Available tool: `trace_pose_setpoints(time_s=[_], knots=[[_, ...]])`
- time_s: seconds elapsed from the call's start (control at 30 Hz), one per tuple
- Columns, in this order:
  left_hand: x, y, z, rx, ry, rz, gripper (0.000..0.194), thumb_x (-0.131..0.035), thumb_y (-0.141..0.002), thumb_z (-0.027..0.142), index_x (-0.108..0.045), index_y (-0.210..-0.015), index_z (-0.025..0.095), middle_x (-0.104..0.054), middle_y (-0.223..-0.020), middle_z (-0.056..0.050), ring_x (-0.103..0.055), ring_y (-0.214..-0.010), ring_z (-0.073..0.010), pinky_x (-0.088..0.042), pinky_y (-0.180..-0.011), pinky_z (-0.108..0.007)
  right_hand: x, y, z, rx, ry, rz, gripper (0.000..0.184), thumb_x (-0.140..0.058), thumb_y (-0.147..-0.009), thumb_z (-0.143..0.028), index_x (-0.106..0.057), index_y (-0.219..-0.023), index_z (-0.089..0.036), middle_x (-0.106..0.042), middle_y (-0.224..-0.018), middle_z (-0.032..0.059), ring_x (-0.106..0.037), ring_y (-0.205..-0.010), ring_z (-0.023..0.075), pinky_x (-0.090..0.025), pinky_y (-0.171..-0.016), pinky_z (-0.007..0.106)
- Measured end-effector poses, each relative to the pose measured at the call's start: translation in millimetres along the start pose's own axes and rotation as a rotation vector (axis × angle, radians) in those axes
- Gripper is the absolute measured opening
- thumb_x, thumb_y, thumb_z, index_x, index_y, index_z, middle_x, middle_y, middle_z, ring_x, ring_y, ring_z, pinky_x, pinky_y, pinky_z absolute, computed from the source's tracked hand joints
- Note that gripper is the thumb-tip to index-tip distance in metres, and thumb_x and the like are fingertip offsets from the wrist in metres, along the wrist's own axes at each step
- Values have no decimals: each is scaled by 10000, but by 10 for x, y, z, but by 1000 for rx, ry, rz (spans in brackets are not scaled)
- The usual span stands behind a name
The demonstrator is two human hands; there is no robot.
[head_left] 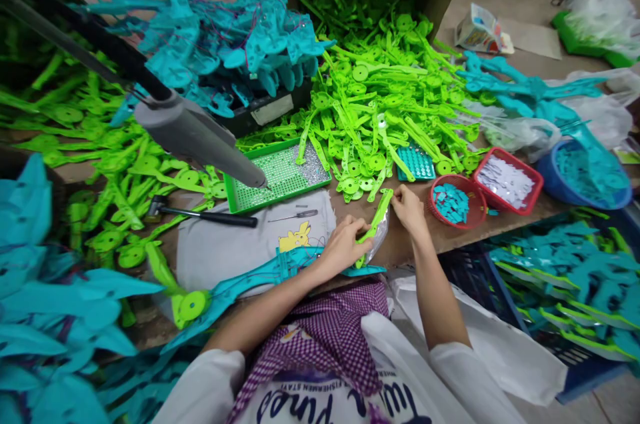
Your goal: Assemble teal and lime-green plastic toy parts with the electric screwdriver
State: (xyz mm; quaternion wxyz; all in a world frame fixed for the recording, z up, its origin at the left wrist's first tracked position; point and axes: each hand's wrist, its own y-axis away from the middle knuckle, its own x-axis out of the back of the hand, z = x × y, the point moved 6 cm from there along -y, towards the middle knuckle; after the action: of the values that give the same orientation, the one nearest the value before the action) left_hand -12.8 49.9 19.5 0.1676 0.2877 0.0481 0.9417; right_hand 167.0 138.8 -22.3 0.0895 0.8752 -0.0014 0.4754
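My left hand is closed round a long bright-green plastic arm piece that leans up and to the right. Close to the upper end of that piece is my right hand, its thumb and fingertips pinched together; whatever is between them is too small to make out. Some clear plastic film shows beside the green piece. Below my left hand a long teal plastic part lies along the front edge of the bench, with a green round-ended piece at its left end.
A powered screwdriver hangs over a green tray with small metal bits. A hammer and a screwdriver lie by a grey cloth. Green parts heap behind. To the right stand a red basket, red box and blue bowl.
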Motion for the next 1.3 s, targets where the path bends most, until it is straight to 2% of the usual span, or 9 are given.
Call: trace_pose_setpoints(time_s=[0.2, 0.37, 0.53, 0.67, 0.8, 0.9, 1.1, 1.23, 1.3], knots=[[-35, -28, -86, 6, 79, 44, 102, -577, -802, 252, -585, -879, 186, -572, -805, -3, -547, -766, -157, -407, -701, -258, -48, 96, -73, 25, 13, 43, 190, -373, -905, -337, -505, -871, -205, -666, -907, 53, -587, -884, 230, -313, -859, 408], [-58, -13, -108, -8, 44, 57, 99, -572, -807, 243, -594, -882, 183, -560, -806, -5, -547, -774, -156, -405, -711, -262, -60, 178, -131, -10, 21, 144, 228, -331, -917, -322, -510, -901, -182, -668, -959, 94, -574, -934, 247, -279, -903, 469], [-81, -8, -64, -52, -50, 51, 123, -559, -834, 260, -614, -910, 181, -557, -830, -18, -557, -796, -169, -417, -739, -282, -67, 203, -121, -26, 19, 166, 247, -338, -912, -308, -545, -916, -173, -673, -984, 103, -578, -938, 249, -256, -914, 478], [-94, -35, -45, -31, -98, 39, 133, -542, -848, 267, -604, -937, 190, -566, -843, -21, -566, -810, -173, -427, -749, -282, -61, 208, -114, -19, -46, 175, 285, -346, -905, -339, -580, -923, -177, -677, -952, 90, -576, -933, 243, -257, -928, 472], [-117, -54, -50, 4, -161, 25, 141, -537, -851, 285, -591, -951, 203, -566, -868, -23, -572, -827, -183, -434, -746, -285, -23, 246, -186, 47, -78, 231, 347, -351, -903, -330, -562, -1149, -207, -617, -1126, 105, -562, -1010, 241, -333, -889, 414], [-128, -36, -54, -6, -201, 33, 145, -529, -859, 296, -583, -960, 207, -565, -902, -30, -576, -841, -190, -438, -753, -290, -27, 289, -298, 157, 5, 199, 385, -318, -913, -250, -570, -1203, -225, -582, -1222, 105, -550, -1058, 237, -356, -856, 379], [-117, 26, -6, -18, -328, 22, 222, -524, -882, 358, -603, -1033, 215, -584, -948, -55, -566, -847, -208, -424, -744, -299, -6, 363, -391, 266, 296, 111, 444, -339, -891, -175, -516, -1296, -214, -565, -1298, 123, -504, -1089, 270, -302, -889, 434], [-103, 20, 82, -135, -403, 20, 283, -585, -852, 421, -665, -1001, 193, -628, -908, -95, -508, -1019, -282, -395, -858, -360, -12, 378, -396, 317, 426, 105, 481, -302, -897, -149, -465, -1348, -185, -572, -1279, 150, -496, -1049, 290, -267, -890, 480], [-88, -12, 40, -152, -367, 5, 315, -549, -879, 426, -682, -1043, 192, -646, -942, -104, -507, -1048, -286, -389, -883, -373, -33, 384, -389, 335, 456, 115, 499, -286, -893, -131, -445, -1366, -161, -575, -1262, 165, -496, -1040, 300, -261, -883, 491]])
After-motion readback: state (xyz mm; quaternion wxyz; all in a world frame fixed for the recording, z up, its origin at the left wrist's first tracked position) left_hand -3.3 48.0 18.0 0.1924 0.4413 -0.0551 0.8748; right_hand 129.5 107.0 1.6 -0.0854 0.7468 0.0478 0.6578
